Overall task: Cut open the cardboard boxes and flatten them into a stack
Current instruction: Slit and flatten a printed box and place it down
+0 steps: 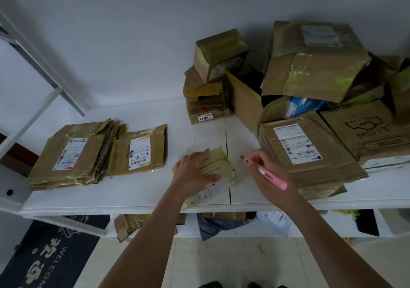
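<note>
- Flattened stack (73,154) waits at nine o'clock.
- Left hand (195,170), fingers straight, presses the small box (218,165) flat, dead centre.
- Right hand (266,167) clenches the pink cutter (269,173); box lies just beside its blade at nine o'clock (uncut boxes (310,65) at two).

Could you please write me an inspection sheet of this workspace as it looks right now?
Surface: white table, seam down the middle.
Job's things: small taped box pressed flat; flattened stack at left; uncut boxes piled at right.
Clutter: bags and cardboard on the shelf below.
Hands: left hand presses the box; right hand grips a pink cutter.
Cables: nothing seen.
Surroundings: white wall, welcome mat on the floor.
</note>
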`<state>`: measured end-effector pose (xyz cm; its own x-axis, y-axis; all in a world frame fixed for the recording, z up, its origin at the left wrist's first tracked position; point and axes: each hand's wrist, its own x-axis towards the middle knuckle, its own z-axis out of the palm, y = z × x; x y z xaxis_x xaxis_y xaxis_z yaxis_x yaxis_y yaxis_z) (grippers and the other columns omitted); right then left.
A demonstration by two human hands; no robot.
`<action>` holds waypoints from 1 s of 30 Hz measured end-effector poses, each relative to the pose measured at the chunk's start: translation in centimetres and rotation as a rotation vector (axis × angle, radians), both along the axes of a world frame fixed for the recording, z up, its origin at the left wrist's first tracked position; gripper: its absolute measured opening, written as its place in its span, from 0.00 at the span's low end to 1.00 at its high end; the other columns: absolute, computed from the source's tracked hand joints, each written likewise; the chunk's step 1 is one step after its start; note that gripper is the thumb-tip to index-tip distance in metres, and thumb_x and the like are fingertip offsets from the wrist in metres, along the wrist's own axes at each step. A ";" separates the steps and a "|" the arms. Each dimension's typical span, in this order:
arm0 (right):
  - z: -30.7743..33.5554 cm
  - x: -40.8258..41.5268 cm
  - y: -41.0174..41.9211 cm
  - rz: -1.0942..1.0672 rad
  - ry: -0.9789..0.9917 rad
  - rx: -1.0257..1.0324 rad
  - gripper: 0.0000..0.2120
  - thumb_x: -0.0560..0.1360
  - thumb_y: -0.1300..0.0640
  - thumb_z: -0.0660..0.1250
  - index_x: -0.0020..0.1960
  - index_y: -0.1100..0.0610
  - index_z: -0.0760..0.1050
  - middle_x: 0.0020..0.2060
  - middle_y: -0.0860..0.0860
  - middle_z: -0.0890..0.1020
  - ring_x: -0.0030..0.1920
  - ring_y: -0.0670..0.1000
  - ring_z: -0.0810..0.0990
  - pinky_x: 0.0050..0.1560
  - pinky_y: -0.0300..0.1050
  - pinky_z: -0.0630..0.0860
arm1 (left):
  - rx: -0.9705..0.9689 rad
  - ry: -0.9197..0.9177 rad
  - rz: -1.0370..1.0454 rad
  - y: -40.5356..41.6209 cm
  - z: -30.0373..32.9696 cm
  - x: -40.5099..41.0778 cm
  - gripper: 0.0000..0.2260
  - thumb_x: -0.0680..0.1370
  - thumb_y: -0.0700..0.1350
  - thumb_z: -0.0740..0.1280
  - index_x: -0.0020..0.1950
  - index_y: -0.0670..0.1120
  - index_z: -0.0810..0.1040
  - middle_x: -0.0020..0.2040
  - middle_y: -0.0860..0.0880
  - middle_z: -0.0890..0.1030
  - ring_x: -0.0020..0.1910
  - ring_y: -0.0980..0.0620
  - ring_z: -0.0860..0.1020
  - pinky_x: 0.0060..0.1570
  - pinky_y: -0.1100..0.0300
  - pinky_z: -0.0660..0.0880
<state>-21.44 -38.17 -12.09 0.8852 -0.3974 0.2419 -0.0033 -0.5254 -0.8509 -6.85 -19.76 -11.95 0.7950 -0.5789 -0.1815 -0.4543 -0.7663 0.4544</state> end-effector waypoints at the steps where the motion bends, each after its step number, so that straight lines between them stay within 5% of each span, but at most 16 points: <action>1: -0.1 0.3 0.0 -0.029 0.006 -0.073 0.07 0.80 0.52 0.58 0.50 0.54 0.72 0.34 0.48 0.77 0.29 0.44 0.74 0.29 0.40 0.72 | 0.057 -0.007 0.028 0.0 0.2 -0.3 0.40 0.70 0.69 0.68 0.78 0.61 0.56 0.70 0.54 0.69 0.70 0.49 0.62 0.66 0.50 0.57; 3: -0.4 1.1 0.1 -0.035 0.079 -0.333 0.10 0.80 0.52 0.58 0.54 0.58 0.72 0.34 0.49 0.76 0.30 0.47 0.73 0.34 0.46 0.77 | 0.153 -0.015 0.090 0.1 0.4 -1.0 0.45 0.67 0.76 0.63 0.78 0.60 0.53 0.68 0.51 0.72 0.68 0.46 0.63 0.63 0.46 0.61; 5: -1.1 1.9 0.3 -0.036 0.269 -0.567 0.10 0.80 0.54 0.61 0.59 0.57 0.72 0.44 0.51 0.79 0.38 0.47 0.76 0.41 0.44 0.78 | 0.187 0.006 0.150 0.2 0.6 -1.6 0.46 0.66 0.77 0.62 0.77 0.56 0.56 0.68 0.49 0.73 0.69 0.43 0.64 0.62 0.45 0.63; 8: -1.8 3.4 0.3 0.046 0.583 -0.521 0.19 0.80 0.57 0.61 0.70 0.55 0.66 0.61 0.54 0.75 0.58 0.52 0.76 0.57 0.46 0.77 | 0.187 0.080 0.211 0.3 1.1 -2.3 0.38 0.69 0.74 0.63 0.71 0.52 0.66 0.63 0.49 0.76 0.65 0.43 0.68 0.59 0.47 0.66; 11: -2.1 4.1 0.4 0.095 0.713 -0.459 0.26 0.81 0.61 0.54 0.78 0.53 0.55 0.68 0.57 0.69 0.66 0.56 0.71 0.65 0.52 0.72 | 0.005 0.236 0.252 1.1 1.9 -2.3 0.24 0.73 0.65 0.68 0.59 0.49 0.76 0.53 0.49 0.80 0.54 0.47 0.78 0.56 0.48 0.76; 14: -1.5 3.4 1.4 -0.034 0.601 -0.372 0.25 0.81 0.63 0.54 0.77 0.53 0.58 0.64 0.57 0.73 0.62 0.55 0.75 0.60 0.47 0.74 | -0.223 0.348 0.299 2.2 2.7 -2.4 0.14 0.76 0.57 0.70 0.55 0.50 0.81 0.48 0.52 0.82 0.45 0.57 0.80 0.43 0.61 0.78; 18: 0.1 2.0 5.6 -0.085 0.392 0.261 0.15 0.83 0.55 0.57 0.69 0.56 0.66 0.46 0.52 0.81 0.41 0.51 0.84 0.40 0.44 0.81 | -0.262 0.410 0.287 2.7 3.5 -3.1 0.09 0.78 0.53 0.68 0.49 0.49 0.82 0.45 0.49 0.84 0.42 0.54 0.81 0.40 0.64 0.74; 21: 1.3 1.7 8.1 0.000 0.268 0.344 0.25 0.82 0.52 0.61 0.75 0.56 0.59 0.54 0.50 0.81 0.50 0.48 0.83 0.53 0.46 0.81 | -0.307 0.360 0.282 2.5 4.4 -3.5 0.08 0.80 0.49 0.66 0.51 0.48 0.83 0.47 0.47 0.84 0.46 0.50 0.82 0.43 0.60 0.76; 23: 2.5 2.2 8.1 0.021 0.167 0.284 0.30 0.80 0.51 0.64 0.77 0.53 0.54 0.55 0.41 0.79 0.58 0.47 0.81 0.68 0.55 0.71 | -0.378 0.329 0.264 2.5 5.2 -3.3 0.09 0.80 0.46 0.66 0.58 0.52 0.81 0.50 0.51 0.84 0.49 0.56 0.81 0.45 0.62 0.76; 25: 3.3 3.0 7.5 0.042 0.126 0.309 0.32 0.79 0.52 0.66 0.77 0.48 0.54 0.56 0.38 0.76 0.60 0.47 0.80 0.71 0.60 0.68 | -0.480 0.323 0.267 2.5 5.7 -3.1 0.13 0.80 0.43 0.66 0.64 0.55 0.78 0.53 0.55 0.83 0.53 0.59 0.79 0.46 0.64 0.76; 27: 3.2 3.7 7.3 0.029 0.170 0.256 0.34 0.78 0.49 0.68 0.78 0.47 0.53 0.61 0.43 0.78 0.63 0.47 0.78 0.77 0.51 0.57 | -0.543 0.333 0.315 2.5 5.5 -3.1 0.15 0.80 0.43 0.67 0.65 0.57 0.77 0.55 0.55 0.83 0.57 0.56 0.79 0.52 0.58 0.78; 28: 2.8 3.9 7.3 0.017 0.195 0.197 0.35 0.78 0.48 0.68 0.78 0.48 0.54 0.63 0.46 0.78 0.64 0.47 0.77 0.76 0.37 0.45 | -0.540 0.336 0.344 2.5 5.1 -3.2 0.17 0.79 0.43 0.68 0.66 0.57 0.76 0.56 0.53 0.83 0.59 0.54 0.78 0.55 0.53 0.78; 29: 2.5 4.0 7.5 0.004 0.221 0.149 0.36 0.77 0.46 0.68 0.78 0.51 0.55 0.64 0.48 0.78 0.64 0.47 0.76 0.65 0.20 0.39 | -0.515 0.330 0.374 2.6 4.5 -3.4 0.18 0.79 0.44 0.69 0.68 0.57 0.75 0.58 0.52 0.82 0.61 0.52 0.77 0.58 0.49 0.78; 30: 2.2 4.1 7.8 -0.004 0.246 0.126 0.36 0.76 0.45 0.68 0.78 0.53 0.56 0.64 0.49 0.79 0.63 0.47 0.77 0.55 0.14 0.39 | -0.479 0.311 0.404 2.6 3.9 -3.6 0.20 0.79 0.45 0.69 0.70 0.57 0.74 0.59 0.51 0.82 0.62 0.52 0.77 0.60 0.47 0.77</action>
<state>-17.34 -30.32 -9.92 0.9098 -0.4139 -0.0318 -0.2198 -0.4152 -0.8828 -10.47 -17.12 -8.02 0.9174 -0.3218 -0.2340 0.0298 -0.5309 0.8469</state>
